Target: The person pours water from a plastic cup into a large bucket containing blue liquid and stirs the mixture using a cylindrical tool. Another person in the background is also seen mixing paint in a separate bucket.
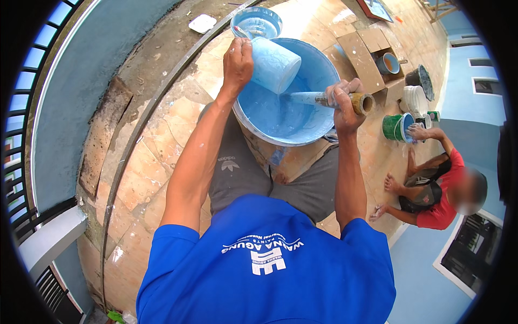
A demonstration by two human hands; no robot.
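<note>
My left hand [237, 60] grips a pale blue plastic cup [274, 65] and tips it over a large bucket [318, 62] that holds light blue paint. My right hand [345, 102] is closed around a thick bamboo-like stick [360, 101] whose paint-coated end reaches down into the paint. The bucket stands on the tiled floor between my knees. Beyond it stands a smaller round container [257, 21] with pale blue liquid.
A person in a red shirt [440, 186] sits on the floor at right, one hand on a green paint can [393, 127]. Behind are an open cardboard box [372, 54] with a can, more buckets [418, 86], a white lid [202, 23] and a blue wall at left.
</note>
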